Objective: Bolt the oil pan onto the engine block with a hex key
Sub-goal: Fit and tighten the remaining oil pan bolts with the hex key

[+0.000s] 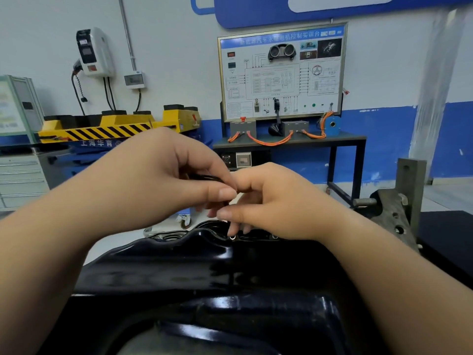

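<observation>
A glossy black oil pan (204,267) fills the lower part of the head view, its far flange running across the middle. Over that far edge my left hand (163,180) pinches a thin black hex key (207,178) between thumb and fingers; only a short piece of it shows. My right hand (268,201) meets the left one, its fingers curled around the key's lower part and reaching down to a silver bolt head (232,237) on the flange. A second bolt (274,236) sits just to the right. The engine block beneath is hidden.
A grey metal stand bracket (399,201) rises at the right of the pan. Behind stand a black table (289,142) with a training board (281,73), a yellow and black lift (115,126), and grey drawers (20,175) at the left.
</observation>
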Tool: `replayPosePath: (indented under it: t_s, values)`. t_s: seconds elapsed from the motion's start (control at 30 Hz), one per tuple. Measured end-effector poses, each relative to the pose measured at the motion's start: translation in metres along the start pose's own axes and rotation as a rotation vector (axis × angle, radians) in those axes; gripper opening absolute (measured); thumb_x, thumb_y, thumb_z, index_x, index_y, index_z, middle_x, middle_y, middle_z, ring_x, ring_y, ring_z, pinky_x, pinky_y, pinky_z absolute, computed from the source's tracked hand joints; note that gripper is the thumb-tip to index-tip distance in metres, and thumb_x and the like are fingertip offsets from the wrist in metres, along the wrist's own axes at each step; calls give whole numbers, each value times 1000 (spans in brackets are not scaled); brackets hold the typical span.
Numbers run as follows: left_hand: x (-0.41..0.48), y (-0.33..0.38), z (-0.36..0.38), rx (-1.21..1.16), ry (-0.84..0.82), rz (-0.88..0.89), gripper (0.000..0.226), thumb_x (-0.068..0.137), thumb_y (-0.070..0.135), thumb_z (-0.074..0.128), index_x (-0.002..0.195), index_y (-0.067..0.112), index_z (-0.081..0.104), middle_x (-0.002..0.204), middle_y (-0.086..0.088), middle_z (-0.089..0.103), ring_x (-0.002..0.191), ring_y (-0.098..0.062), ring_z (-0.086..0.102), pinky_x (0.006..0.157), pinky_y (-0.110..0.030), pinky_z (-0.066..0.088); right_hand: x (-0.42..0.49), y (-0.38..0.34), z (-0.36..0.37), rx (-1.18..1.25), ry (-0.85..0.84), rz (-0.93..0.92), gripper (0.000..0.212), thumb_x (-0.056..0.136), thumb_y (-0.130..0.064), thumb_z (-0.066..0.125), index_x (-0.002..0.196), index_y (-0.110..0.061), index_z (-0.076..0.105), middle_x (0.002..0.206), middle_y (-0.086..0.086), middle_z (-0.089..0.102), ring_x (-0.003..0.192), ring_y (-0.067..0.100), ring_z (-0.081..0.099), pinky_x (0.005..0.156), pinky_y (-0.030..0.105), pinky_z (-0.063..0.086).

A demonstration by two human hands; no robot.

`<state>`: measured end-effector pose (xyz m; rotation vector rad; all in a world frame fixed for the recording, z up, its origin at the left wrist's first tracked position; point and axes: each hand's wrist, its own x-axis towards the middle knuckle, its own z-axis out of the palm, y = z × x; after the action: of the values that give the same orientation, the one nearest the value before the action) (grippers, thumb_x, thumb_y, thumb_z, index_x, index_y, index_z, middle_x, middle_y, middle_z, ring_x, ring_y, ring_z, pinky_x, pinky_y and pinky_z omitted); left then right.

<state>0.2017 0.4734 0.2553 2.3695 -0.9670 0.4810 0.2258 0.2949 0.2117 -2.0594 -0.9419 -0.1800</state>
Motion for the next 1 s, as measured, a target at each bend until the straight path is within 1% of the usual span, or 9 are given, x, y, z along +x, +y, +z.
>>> replayPosePath:
  t_s: [0.1, 0.2, 0.27, 0.37, 0.53, 0.73, 0.87, 0.93, 1.0]
  values:
    - [-1, 3, 0, -5, -28, 11, 12, 65, 50, 72, 77, 48, 70, 62, 19, 67, 57, 3, 62, 58, -16, 50, -2, -1, -1, -19, -30, -4, 17, 90, -2, 58, 95, -14, 70, 90, -2, 73, 72, 16, 71, 68, 28, 58]
    - [-1, 7, 1, -63, 1, 4, 22, 61, 57, 72, 75, 40, 70, 50, 23, 57, 34, 6, 43, 39, -2, 33, 0, -1, -1, -20, 23, -11, 11, 84, -3, 67, 88, -11, 72, 84, 3, 74, 68, 18, 71, 72, 28, 57]
    - [0, 6, 0, -67, 31, -11, 36, 59, 70, 68, 84, 44, 66, 62, 19, 62, 36, 1, 43, 41, -5, 35, 1, -1, 0, -16, 61, -5, 6, 78, -5, 74, 83, -9, 73, 73, -3, 72, 65, 19, 71, 74, 35, 57]
    - [1, 4, -1, -79, 66, -33, 48, 48, 69, 63, 88, 43, 63, 68, 15, 65, 38, 0, 43, 43, -6, 34, 2, -1, 0, -13, 91, 5, 11, 73, -7, 78, 77, -3, 68, 68, 3, 69, 61, 18, 70, 69, 43, 57]
    - [-1, 7, 1, -98, 7, 28, 33, 56, 62, 69, 82, 42, 69, 63, 9, 61, 38, 1, 40, 41, -7, 31, 2, -2, 0, 8, 123, 39, 20, 73, -9, 79, 71, -15, 61, 61, 1, 63, 61, 24, 68, 60, 36, 58]
    - [0, 8, 2, -85, 34, -21, 32, 53, 59, 70, 81, 42, 68, 60, 11, 62, 36, 1, 44, 38, -3, 32, 3, -1, 1, -56, 129, 32, 22, 70, -16, 82, 72, -11, 61, 65, -1, 65, 57, 18, 67, 60, 33, 56]
    - [0, 8, 2, -13, 14, -19, 19, 63, 54, 75, 79, 46, 68, 60, 21, 66, 53, 4, 59, 54, -8, 44, 1, -1, 1, -45, 59, 17, 15, 77, -14, 77, 86, -11, 65, 76, -10, 67, 63, 15, 69, 70, 40, 55]
    - [-1, 8, 0, -51, 18, -29, 17, 60, 49, 67, 74, 41, 71, 51, 20, 62, 36, 5, 47, 39, -4, 35, -2, -2, -1, -44, 7, 15, 14, 83, -10, 70, 91, -21, 68, 75, -18, 67, 70, 15, 70, 74, 34, 56]
    - [-2, 9, 0, -60, 12, -22, 19, 58, 47, 63, 69, 37, 73, 41, 17, 54, 27, 2, 34, 34, -2, 26, -3, -2, -2, -40, -12, 12, 15, 86, -6, 65, 96, -16, 71, 84, -9, 73, 74, 16, 71, 75, 30, 56]
